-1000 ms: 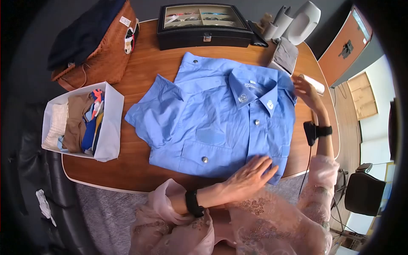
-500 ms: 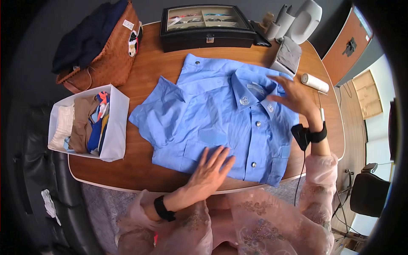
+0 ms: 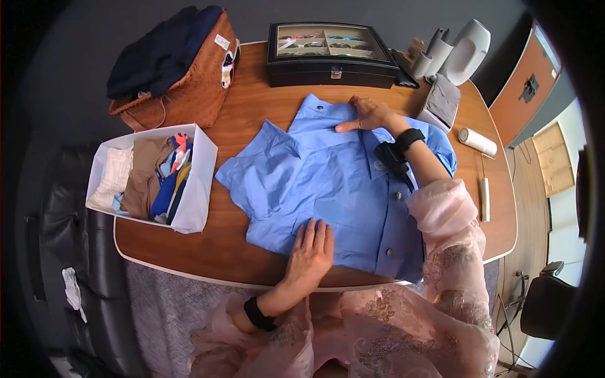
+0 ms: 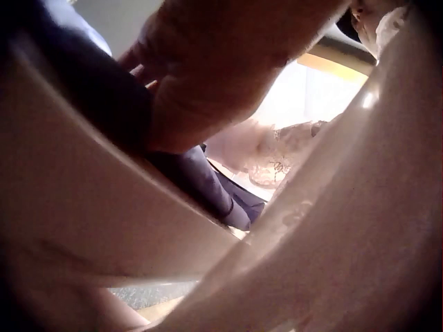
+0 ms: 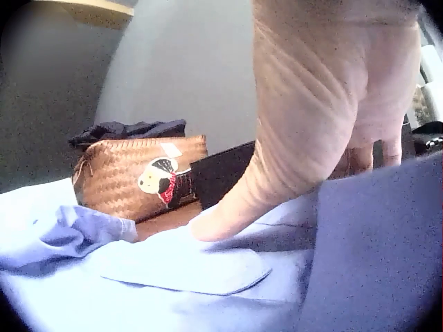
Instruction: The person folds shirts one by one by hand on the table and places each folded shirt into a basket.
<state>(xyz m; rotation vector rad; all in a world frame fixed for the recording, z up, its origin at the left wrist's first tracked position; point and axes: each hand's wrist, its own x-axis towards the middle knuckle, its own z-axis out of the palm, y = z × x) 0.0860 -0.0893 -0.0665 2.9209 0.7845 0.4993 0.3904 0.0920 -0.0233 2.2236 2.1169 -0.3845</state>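
A light blue uniform shirt (image 3: 343, 189) with metal buttons lies front up on the wooden table, its sleeve at the left folded over the body. My left hand (image 3: 310, 252) lies on the near part of the shirt, over the chest pocket, fingers straight. Across the collar reaches my right arm, and the right hand (image 3: 376, 116) rests at the far shoulder edge with thumb and fingers spread. In the right wrist view the thumb (image 5: 221, 220) lies straight on the cloth beside the shoulder strap. Wrist and forearm hide most of the collar.
A white box (image 3: 205, 183) of folded clothes stands at left, with a woven basket (image 3: 205, 94) holding dark cloth behind it. A black glass-topped case (image 3: 302, 75) is at the back. To the right are a box with grey cloth (image 3: 443, 101) and a white cylinder (image 3: 478, 142).
My right hand has swung from the shirt's right side over the collar to the far shoulder edge. The left hand has slid leftward from the button front to the pocket.
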